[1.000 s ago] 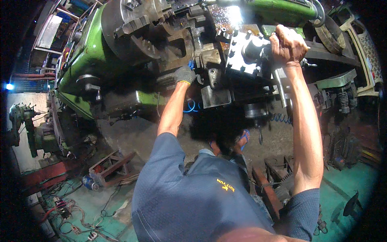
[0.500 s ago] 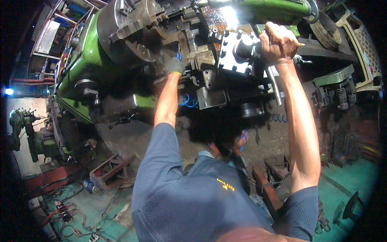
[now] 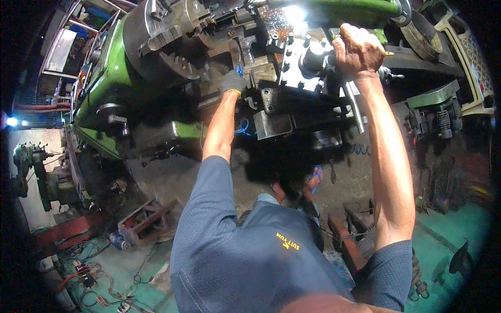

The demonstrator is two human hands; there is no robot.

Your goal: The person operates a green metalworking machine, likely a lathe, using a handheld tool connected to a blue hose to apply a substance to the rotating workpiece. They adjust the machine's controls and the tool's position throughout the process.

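Head view, relayed to my post: a worker in a dark blue shirt [image 3: 250, 250] stands at a green lathe [image 3: 104, 81], both arms stretched over it. The left hand [image 3: 233, 82], in a grey glove with a yellow cuff, is curled around a small blue piece [image 3: 239, 69] that shows just past its fingers. That piece sits over the carriage, to the right of and below the big dark chuck [image 3: 169, 31] — well apart from the tool post [image 3: 297, 73].

The bare right hand [image 3: 360, 51] is closed in a fist just right of the tool post; its fingers hide most of what it grips, so I cannot tell what that is, though a yellow tip [image 3: 389, 53] pokes out on the far side. A bent metal lever [image 3: 353, 108] slants down below that fist. I also see a blue coiled hose [image 3: 242, 127] below the glove — and feet in blue sandals [image 3: 316, 179] on the floor.
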